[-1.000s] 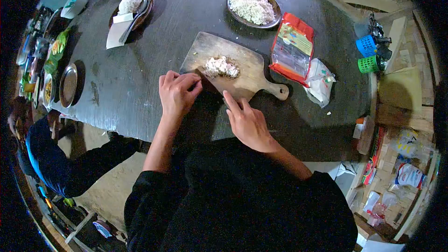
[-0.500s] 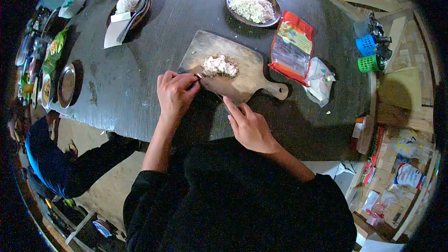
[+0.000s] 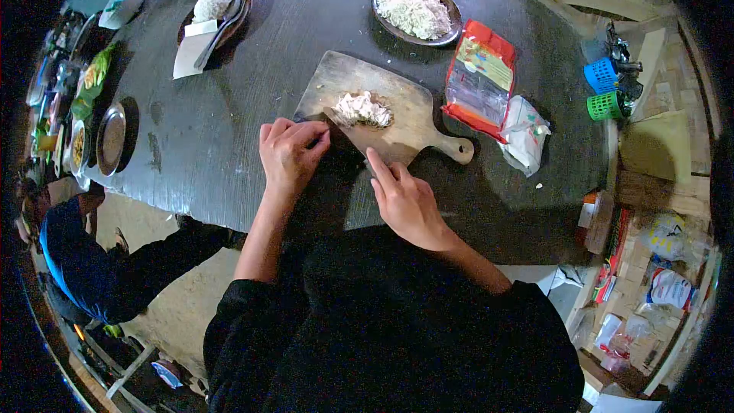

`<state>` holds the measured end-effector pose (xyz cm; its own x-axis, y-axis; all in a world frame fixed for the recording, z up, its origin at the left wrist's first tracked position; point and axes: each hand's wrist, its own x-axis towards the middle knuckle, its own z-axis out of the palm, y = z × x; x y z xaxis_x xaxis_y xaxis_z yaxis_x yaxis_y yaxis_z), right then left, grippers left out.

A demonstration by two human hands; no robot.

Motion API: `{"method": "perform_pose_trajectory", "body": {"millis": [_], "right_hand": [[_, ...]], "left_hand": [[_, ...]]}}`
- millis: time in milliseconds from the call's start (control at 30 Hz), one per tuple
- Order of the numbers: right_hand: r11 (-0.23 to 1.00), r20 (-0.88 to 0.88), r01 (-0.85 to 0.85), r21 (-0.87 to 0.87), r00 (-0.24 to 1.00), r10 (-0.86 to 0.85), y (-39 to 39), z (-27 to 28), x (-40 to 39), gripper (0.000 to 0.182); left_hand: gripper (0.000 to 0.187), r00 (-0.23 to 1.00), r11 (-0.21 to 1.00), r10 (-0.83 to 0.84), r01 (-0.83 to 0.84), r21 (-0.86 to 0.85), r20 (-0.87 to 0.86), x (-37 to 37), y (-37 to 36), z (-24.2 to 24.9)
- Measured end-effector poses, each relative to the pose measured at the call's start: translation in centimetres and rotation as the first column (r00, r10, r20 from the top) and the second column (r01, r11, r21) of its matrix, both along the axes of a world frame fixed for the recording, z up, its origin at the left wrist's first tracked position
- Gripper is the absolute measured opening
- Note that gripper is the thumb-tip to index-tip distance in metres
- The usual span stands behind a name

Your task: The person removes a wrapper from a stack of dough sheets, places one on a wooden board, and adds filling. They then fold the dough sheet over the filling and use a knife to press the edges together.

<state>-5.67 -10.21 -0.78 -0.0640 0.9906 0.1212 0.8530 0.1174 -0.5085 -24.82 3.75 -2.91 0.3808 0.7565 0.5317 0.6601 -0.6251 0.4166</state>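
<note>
A wooden cutting board (image 3: 413, 115) with a handle lies on the dark table, a small heap of chopped pale food (image 3: 362, 109) in its middle. My right hand (image 3: 409, 203) is closed around a knife, index finger stretched along it. The knife's blade (image 3: 350, 136) lies low over the board's near left edge, dark and hard to make out; its handle is hidden in the hand. My left hand (image 3: 292, 154) is pinched shut just off the board's left corner, beside the knife tip. Whatever its fingertips hold, if anything, is too small to see.
Beyond the board stands a plate (image 3: 380, 24) of white shreds. Right of the board lie a red packet (image 3: 480, 76) and a crumpled white wrapper (image 3: 525, 138). A plate with a rice mound (image 3: 212, 4) and cutlery is at far left. Another person's leg (image 3: 168, 260) shows lower left.
My left hand has drawn slightly back from the board's edge; the small dark bit at its fingertips no longer shows. My right hand has shifted only slightly. The view has moved a little.
</note>
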Motion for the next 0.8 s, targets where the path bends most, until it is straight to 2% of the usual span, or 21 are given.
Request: {"method": "perform_pose_trajectory", "body": {"millis": [200, 467, 667, 800], "right_hand": [[0.999, -0.069, -0.006, -0.043, 0.998, 0.003, -1.3, 0.4, 0.7, 0.060], [0.995, -0.012, -0.047, -0.084, 0.999, 0.046, -1.5, 0.5, 0.5, 0.060], [0.990, 0.068, -0.009, -0.138, 0.997, 0.018, -0.3, 0.7, -0.1, 0.060], [1.000, 0.017, -0.009, -0.029, 1.000, 0.010, -0.1, -0.3, 0.2, 0.060]], "left_hand": [[0.009, 1.000, 1.000, -0.005, 0.005, 0.010, -0.005, -0.1, 0.1, 0.0], [0.010, 1.000, 1.000, -0.001, 0.001, -0.001, -0.021, -0.1, 0.2, -0.1], [0.010, 1.000, 1.000, -0.003, 0.003, 0.015, -0.029, -0.1, 0.0, -0.2], [0.010, 0.999, 1.000, 0.007, -0.006, 0.017, -0.032, 0.0, -0.1, 0.1]]}}
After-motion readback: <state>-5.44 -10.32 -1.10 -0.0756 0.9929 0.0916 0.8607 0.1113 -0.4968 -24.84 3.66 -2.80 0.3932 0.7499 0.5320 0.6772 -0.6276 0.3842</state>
